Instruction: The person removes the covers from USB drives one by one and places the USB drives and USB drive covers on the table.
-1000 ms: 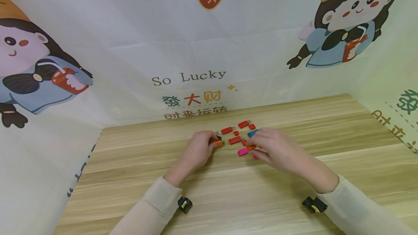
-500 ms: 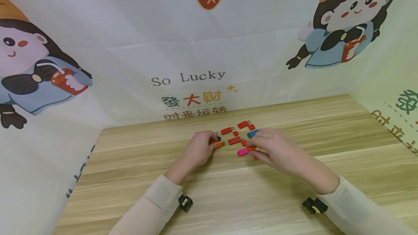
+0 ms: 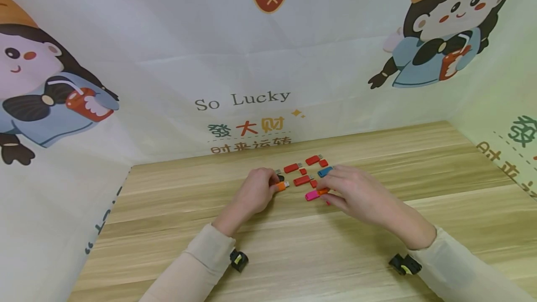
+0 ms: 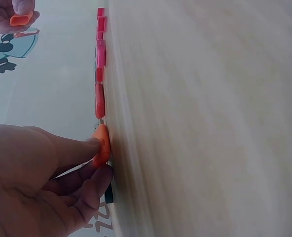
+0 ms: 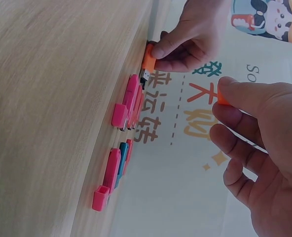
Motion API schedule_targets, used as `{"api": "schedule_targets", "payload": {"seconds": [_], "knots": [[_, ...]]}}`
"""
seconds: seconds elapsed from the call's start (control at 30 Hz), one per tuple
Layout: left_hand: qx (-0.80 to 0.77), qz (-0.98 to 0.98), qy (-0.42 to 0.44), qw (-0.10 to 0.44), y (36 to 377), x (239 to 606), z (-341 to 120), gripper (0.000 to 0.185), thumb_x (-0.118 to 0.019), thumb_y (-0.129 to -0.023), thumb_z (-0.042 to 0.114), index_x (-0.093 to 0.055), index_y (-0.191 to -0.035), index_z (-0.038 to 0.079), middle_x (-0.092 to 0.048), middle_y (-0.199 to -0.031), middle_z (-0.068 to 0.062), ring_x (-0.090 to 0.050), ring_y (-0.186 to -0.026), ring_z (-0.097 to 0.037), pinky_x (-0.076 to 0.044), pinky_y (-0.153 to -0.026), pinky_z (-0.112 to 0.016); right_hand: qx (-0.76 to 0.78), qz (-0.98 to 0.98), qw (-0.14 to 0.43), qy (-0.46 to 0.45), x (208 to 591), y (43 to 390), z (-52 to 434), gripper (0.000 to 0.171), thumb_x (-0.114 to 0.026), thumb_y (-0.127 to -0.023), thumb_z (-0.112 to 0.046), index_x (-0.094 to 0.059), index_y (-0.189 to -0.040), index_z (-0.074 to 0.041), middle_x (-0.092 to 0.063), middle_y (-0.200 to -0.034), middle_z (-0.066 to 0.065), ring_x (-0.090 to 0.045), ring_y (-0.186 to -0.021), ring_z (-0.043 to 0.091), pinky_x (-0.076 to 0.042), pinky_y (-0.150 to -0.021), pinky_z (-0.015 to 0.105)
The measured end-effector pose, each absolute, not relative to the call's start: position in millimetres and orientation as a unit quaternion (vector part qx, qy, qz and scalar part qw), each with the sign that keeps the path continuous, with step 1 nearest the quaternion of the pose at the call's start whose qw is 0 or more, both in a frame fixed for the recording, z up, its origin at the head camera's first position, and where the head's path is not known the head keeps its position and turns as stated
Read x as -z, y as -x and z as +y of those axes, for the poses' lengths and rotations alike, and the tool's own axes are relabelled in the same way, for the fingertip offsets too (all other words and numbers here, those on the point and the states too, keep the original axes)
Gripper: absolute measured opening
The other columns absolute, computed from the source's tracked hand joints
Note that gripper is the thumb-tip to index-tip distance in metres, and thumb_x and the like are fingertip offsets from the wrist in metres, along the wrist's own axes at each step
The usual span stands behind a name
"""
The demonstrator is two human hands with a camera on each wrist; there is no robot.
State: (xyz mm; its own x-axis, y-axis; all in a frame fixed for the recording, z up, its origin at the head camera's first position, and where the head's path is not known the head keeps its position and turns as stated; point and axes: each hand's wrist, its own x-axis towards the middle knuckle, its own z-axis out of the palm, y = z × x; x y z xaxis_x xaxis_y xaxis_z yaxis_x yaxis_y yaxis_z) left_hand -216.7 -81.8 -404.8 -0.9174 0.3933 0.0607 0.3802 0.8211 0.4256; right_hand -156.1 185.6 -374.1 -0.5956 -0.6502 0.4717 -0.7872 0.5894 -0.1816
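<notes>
My left hand [image 3: 253, 190] pinches an orange USB flash drive [image 3: 281, 186] between thumb and finger, low at the tabletop. The drive's bare metal plug [image 5: 145, 75] points toward the right. Between the thumb and forefinger of my right hand [image 3: 356, 190] is a small orange cap [image 5: 222, 98], raised above the table; its open end shows in the left wrist view. Below the right fingers lies a pink flash drive [image 3: 312, 195]. Partly behind the left fingers sits a black piece [image 3: 280, 178], mostly hidden.
Red flash drives [image 3: 292, 168] lie uncapped beyond the hands, with loose red caps [image 3: 303, 171] beside them. A blue drive [image 3: 325, 171] is partly covered by the right hand. A printed cloth backdrop [image 3: 176, 73] rises behind the wooden table [image 3: 302, 255].
The orange drive in my left fingers has tilted slightly, its plug a little more visible. Both hands otherwise stay in nearly the same place, with the same holds.
</notes>
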Motion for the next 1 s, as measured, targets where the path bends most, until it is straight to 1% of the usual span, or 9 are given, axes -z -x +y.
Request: {"api": "schedule_targets", "payload": {"seconds": [0.17,0.37,0.5,0.67,0.87,1.0], "knots": [[-0.21,0.956,-0.203,0.022,216.9,404.6,-81.2,0.004,-0.075,-0.1,0.008,-0.077,-0.1,0.004,-0.07,-0.095,-0.006,-0.064,-0.092,-0.023,-0.055,-0.087,-0.041,-0.188,-0.874,0.18,-0.409,373.8,156.0,185.4,0.021,-0.088,-0.088,-0.011,-0.078,-0.106,-0.009,-0.073,-0.099,-0.003,-0.068,-0.091,0.013,-0.06,-0.081,0.035],[-0.21,0.957,-0.199,0.034,216.8,403.6,-80.4,0.009,-0.073,-0.101,0.007,-0.079,-0.104,0.002,-0.072,-0.102,-0.01,-0.066,-0.099,-0.026,-0.056,-0.094,-0.042,-0.186,-0.873,0.183,-0.411,373.6,155.9,184.9,0.021,-0.089,-0.088,-0.011,-0.078,-0.106,-0.01,-0.073,-0.098,-0.004,-0.068,-0.09,0.013,-0.059,-0.08,0.034],[-0.212,0.956,-0.198,0.043,217.2,402.8,-79.9,0.012,-0.07,-0.103,0.006,-0.079,-0.107,0.0,-0.074,-0.106,-0.012,-0.068,-0.102,-0.027,-0.057,-0.094,-0.042,-0.183,-0.875,0.181,-0.411,372.9,155.7,184.2,0.021,-0.089,-0.088,-0.011,-0.078,-0.106,-0.01,-0.073,-0.098,-0.004,-0.068,-0.09,0.013,-0.06,-0.08,0.034],[-0.215,0.956,-0.194,0.051,217.3,402.6,-80.1,0.013,-0.068,-0.104,0.006,-0.079,-0.109,0.001,-0.075,-0.108,-0.012,-0.069,-0.104,-0.027,-0.057,-0.096,-0.042,-0.178,-0.877,0.178,-0.41,372.7,155.5,183.4,0.021,-0.089,-0.088,-0.011,-0.078,-0.106,-0.01,-0.074,-0.098,-0.004,-0.068,-0.091,0.013,-0.06,-0.081,0.034],[-0.221,0.956,-0.188,0.043,215.4,402.4,-80.5,0.015,-0.067,-0.105,0.007,-0.077,-0.114,0.001,-0.073,-0.113,-0.013,-0.067,-0.11,-0.029,-0.054,-0.102,-0.044,-0.183,-0.876,0.174,-0.411,372.8,156.3,182.6,0.02,-0.088,-0.089,-0.01,-0.078,-0.106,-0.009,-0.074,-0.099,-0.003,-0.068,-0.091,0.013,-0.06,-0.08,0.034],[-0.226,0.955,-0.189,0.032,213.2,402.2,-81.5,0.016,-0.068,-0.104,0.008,-0.076,-0.115,0.0,-0.071,-0.113,-0.014,-0.066,-0.109,-0.03,-0.054,-0.102,-0.045,-0.184,-0.877,0.167,-0.411,371.5,157.8,181.2,0.02,-0.088,-0.088,-0.01,-0.078,-0.106,-0.009,-0.074,-0.099,-0.003,-0.067,-0.091,0.013,-0.059,-0.08,0.034]]}}
